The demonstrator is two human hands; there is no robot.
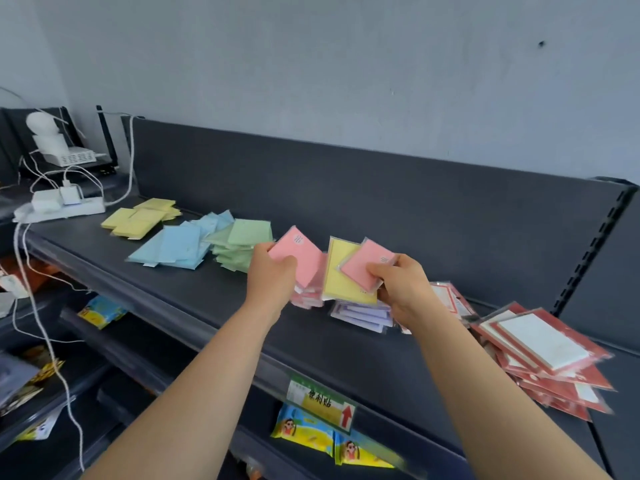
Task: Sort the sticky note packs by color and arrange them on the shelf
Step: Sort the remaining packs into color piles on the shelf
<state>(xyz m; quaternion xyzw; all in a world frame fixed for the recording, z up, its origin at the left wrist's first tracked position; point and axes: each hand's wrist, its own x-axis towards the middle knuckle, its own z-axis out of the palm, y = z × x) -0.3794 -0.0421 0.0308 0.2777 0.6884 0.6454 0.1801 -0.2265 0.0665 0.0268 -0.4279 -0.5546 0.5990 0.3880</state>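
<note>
A: Pink pack (294, 259) is pinched in the left hand (272, 271), just over the pink pile (306, 301). The right hand (398, 282) grips a second pink pack (367, 268), with a yellow pack (341, 277) right behind it.

B: Lay both pinks flat on that pile, edges even. The yellow one goes far left.

A: The dark shelf (207, 289) has a yellow pile (142, 216), blue pile (176, 247), green pile (239, 244), purple pile (360, 315). Grey wall (346, 64) behind.

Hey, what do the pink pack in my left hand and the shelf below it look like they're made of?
Pink pack in the left hand: likely paper notes in a thin clear plastic sleeve; the yellow pack beside it shows a glossy transparent rim. Shelf: probably painted metal, dark grey and matte, with a slotted upright at its right end.
</note>
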